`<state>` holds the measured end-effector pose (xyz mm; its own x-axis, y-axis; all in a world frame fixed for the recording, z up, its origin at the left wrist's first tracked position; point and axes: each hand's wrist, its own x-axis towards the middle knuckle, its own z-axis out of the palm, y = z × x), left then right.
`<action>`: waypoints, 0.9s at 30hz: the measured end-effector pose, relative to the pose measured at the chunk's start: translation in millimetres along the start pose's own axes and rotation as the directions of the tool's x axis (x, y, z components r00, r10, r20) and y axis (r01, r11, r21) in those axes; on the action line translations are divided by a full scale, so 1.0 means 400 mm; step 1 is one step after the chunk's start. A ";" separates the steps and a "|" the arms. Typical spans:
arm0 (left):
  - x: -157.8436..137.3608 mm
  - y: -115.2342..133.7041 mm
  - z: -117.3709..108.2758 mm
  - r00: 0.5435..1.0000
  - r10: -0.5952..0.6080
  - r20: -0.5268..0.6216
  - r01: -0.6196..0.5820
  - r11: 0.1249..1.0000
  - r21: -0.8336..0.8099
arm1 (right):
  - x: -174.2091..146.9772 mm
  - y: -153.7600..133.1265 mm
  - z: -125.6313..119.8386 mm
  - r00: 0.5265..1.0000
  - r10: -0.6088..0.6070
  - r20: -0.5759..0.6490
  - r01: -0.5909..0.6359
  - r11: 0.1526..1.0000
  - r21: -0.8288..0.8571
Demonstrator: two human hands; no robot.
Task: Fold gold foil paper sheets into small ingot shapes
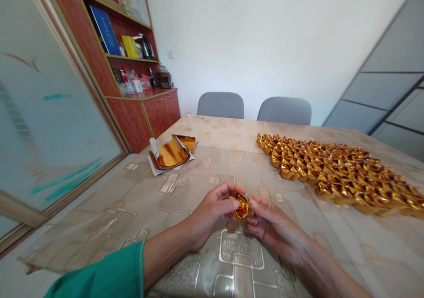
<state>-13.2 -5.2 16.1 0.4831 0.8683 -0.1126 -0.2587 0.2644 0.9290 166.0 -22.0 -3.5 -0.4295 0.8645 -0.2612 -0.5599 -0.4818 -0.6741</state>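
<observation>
A small folded piece of gold foil paper [242, 207] is held above the near middle of the table. My left hand [217, 207] grips its left side, thumb on the near face and fingers curled behind. Closed on its right edge is my right hand [265, 216], thumb and fingers pinching the paper. To the right lie many folded gold paper ingots [334, 170] in close rows. At the left, a stack of gold foil sheets [172, 153] curls up on white paper.
A patterned plastic cloth covers the table [205, 132]. Behind it stand two grey chairs, the left chair [221, 105] and the right chair [284, 110], against a white wall. A wooden cabinet [162, 112] with filled shelves is at the back left, beside a glass door [49, 95].
</observation>
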 end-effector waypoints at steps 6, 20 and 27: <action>0.001 0.008 0.013 0.996 0.025 -0.090 -0.015 0.993 0.115 | 0.002 0.008 0.010 1.000 -0.024 -0.007 0.023 0.992 -0.123; 0.003 0.011 0.012 0.998 -0.001 -0.063 0.009 0.993 0.115 | -0.001 0.002 0.006 1.000 -0.002 0.008 0.003 0.995 -0.101; 0.008 0.009 0.015 0.989 0.060 -0.135 -0.030 0.976 0.217 | 0.002 -0.001 0.009 1.000 -0.004 -0.003 0.003 0.990 -0.143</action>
<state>-7.5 -4.1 21.2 0.3497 0.9312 -0.1029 -0.0857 0.1412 0.9863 163.3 -21.7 -1.1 -0.4254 0.8667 -0.2606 -0.4542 -0.4535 -0.7668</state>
